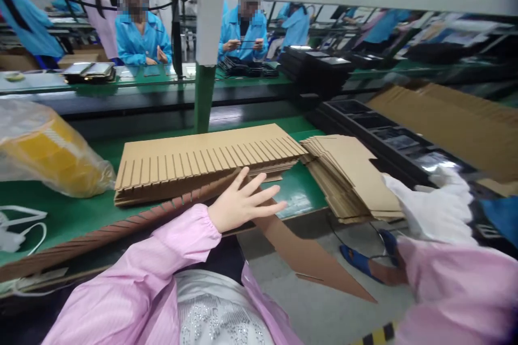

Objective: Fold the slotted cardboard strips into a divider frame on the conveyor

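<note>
The left hand (243, 202) is bare, fingers spread wide and flat, gripping nothing; its palm rests against a long cardboard strip (121, 226). That strip runs with its long axis from the lower left edge of the view up toward the right, passing under the hand, its notched edge facing up. Just beyond the fingertips lies a stack of slotted cardboard dividers (202, 161) on the green bench (73, 215), long axis running left to right, slots opening toward the person. Below and right of the left hand, a plain cardboard sheet (311, 259) slopes down toward the floor, pointing lower right. The right hand (433, 205) wears a white glove; its fingers are loosely extended, touching the near corner of a fanned pile of flat cardboard pieces (348, 172). Whether it grips one cannot be told. Behind it sit black trays (380, 129).
</note>
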A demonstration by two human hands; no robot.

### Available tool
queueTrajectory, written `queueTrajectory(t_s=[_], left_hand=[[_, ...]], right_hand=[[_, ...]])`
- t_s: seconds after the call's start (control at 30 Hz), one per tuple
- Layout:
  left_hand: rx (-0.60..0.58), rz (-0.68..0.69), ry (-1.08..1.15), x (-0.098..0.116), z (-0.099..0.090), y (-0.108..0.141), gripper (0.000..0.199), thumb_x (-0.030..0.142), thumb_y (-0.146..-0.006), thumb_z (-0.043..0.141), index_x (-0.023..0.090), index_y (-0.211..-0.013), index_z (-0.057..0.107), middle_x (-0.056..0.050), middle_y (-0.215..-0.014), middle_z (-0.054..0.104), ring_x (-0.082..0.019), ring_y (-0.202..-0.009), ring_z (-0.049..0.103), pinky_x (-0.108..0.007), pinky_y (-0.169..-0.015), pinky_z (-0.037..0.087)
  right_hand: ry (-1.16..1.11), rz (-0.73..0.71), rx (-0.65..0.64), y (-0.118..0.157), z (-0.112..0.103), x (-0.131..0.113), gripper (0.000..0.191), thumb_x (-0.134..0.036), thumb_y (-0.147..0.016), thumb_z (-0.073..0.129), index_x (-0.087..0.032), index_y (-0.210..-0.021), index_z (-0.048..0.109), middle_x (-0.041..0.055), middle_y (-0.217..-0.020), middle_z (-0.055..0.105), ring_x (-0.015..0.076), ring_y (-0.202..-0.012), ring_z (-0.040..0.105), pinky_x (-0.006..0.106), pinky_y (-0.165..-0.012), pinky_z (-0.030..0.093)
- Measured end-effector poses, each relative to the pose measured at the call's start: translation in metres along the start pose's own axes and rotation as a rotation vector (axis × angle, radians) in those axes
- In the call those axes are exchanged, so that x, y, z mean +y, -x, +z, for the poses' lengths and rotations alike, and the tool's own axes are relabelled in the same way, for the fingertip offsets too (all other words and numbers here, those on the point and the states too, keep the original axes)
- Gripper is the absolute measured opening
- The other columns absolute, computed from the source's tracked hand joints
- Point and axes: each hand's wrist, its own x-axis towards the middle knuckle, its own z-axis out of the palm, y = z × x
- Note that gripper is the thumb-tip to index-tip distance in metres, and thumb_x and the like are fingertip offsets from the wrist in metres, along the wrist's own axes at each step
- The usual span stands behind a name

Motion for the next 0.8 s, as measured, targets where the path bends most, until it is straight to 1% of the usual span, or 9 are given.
queueTrajectory(t_s=[0.1, 0.2, 0.27, 0.37, 0.43, 0.5, 0.57, 0.63, 0.8], left_hand=[[-0.025, -0.004, -0.027, 0.002, -0.001, 0.000, 0.053, 0.017, -0.095, 0.041, 0.038, -0.143, 0.036, 0.002, -0.154, 0.030, -0.031, -0.141, 0.028, -0.064, -0.114, 0.019], [-0.101, 0.005, -0.033, 0.004, -0.006, -0.001, 0.059, 0.015, -0.093, 0.041, 0.039, -0.146, 0.028, 0.002, -0.157, 0.021, -0.031, -0.143, 0.023, -0.063, -0.113, 0.021], [-0.135, 0.008, -0.035, 0.006, -0.012, -0.002, 0.061, 0.015, -0.092, 0.041, 0.038, -0.147, 0.027, 0.001, -0.158, 0.019, -0.031, -0.143, 0.022, -0.062, -0.113, 0.021], [-0.113, -0.015, -0.045, 0.008, -0.023, -0.002, 0.053, 0.016, -0.093, 0.041, 0.034, -0.143, 0.037, 0.000, -0.155, 0.027, -0.030, -0.143, 0.023, -0.061, -0.115, 0.018], [-0.081, -0.024, -0.048, 0.009, -0.030, 0.001, 0.046, 0.020, -0.095, 0.040, 0.032, -0.139, 0.044, -0.001, -0.152, 0.033, -0.029, -0.142, 0.026, -0.060, -0.116, 0.016], [-0.038, -0.037, -0.053, 0.010, -0.037, 0.007, 0.041, 0.026, -0.096, 0.041, 0.032, -0.137, 0.047, 0.000, -0.151, 0.036, -0.028, -0.142, 0.027, -0.060, -0.117, 0.014], [-0.006, -0.065, -0.069, 0.012, -0.045, 0.016, 0.039, 0.030, -0.097, 0.042, 0.031, -0.135, 0.048, 0.000, -0.151, 0.035, -0.028, -0.142, 0.027, -0.059, -0.118, 0.013], [0.007, -0.101, -0.094, 0.013, -0.055, 0.026, 0.036, 0.033, -0.096, 0.045, 0.031, -0.132, 0.051, 0.000, -0.152, 0.034, -0.028, -0.142, 0.027, -0.059, -0.118, 0.013], [0.065, -0.211, -0.129, 0.005, -0.094, 0.051, 0.032, 0.028, -0.092, 0.052, 0.030, -0.124, 0.057, 0.002, -0.149, 0.038, -0.026, -0.142, 0.026, -0.056, -0.119, 0.015]], right_hand=[[-0.277, -0.039, -0.261, 0.022, 0.000, -0.038, 0.091, -0.048, -0.061, 0.069, -0.017, -0.140, 0.034, 0.0165, -0.131, 0.053, 0.0304, -0.118, 0.054, 0.045, -0.103, 0.043], [-0.250, -0.281, -0.451, 0.041, 0.010, -0.075, 0.082, -0.048, -0.059, 0.068, -0.020, -0.133, 0.045, 0.0138, -0.125, 0.058, 0.0298, -0.107, 0.061, 0.045, -0.097, 0.049], [-0.103, -0.507, -0.487, 0.049, 0.021, -0.099, 0.065, -0.047, -0.066, 0.064, -0.025, -0.126, 0.053, 0.0097, -0.123, 0.060, 0.0300, -0.103, 0.062, 0.050, -0.097, 0.048], [0.000, -0.975, -0.473, 0.053, 0.041, -0.136, 0.047, -0.038, -0.078, 0.053, -0.026, -0.123, 0.057, 0.0074, -0.124, 0.060, 0.0294, -0.109, 0.059, 0.051, -0.100, 0.045], [-0.020, -1.241, -0.521, 0.053, 0.054, -0.161, 0.045, -0.033, -0.082, 0.047, -0.024, -0.125, 0.055, 0.0072, -0.123, 0.061, 0.0273, -0.111, 0.058, 0.047, -0.099, 0.047], [0.006, -1.393, -0.584, 0.051, 0.066, -0.181, 0.049, -0.028, -0.081, 0.047, -0.025, -0.129, 0.052, 0.0055, -0.126, 0.059, 0.0262, -0.111, 0.059, 0.045, -0.098, 0.048], [0.064, -1.428, -0.624, 0.049, 0.075, -0.195, 0.057, -0.022, -0.076, 0.048, -0.027, -0.133, 0.049, 0.0041, -0.131, 0.056, 0.0257, -0.112, 0.059, 0.044, -0.097, 0.049], [0.116, -1.391, -0.660, 0.046, 0.083, -0.201, 0.063, -0.021, -0.074, 0.046, -0.027, -0.137, 0.045, 0.0040, -0.134, 0.054, 0.0250, -0.111, 0.060, 0.043, -0.097, 0.050], [0.200, -1.252, -0.722, 0.044, 0.087, -0.193, 0.056, -0.032, -0.079, 0.048, -0.029, -0.135, 0.047, 0.0044, -0.133, 0.055, 0.0259, -0.116, 0.057, 0.045, -0.104, 0.044]])
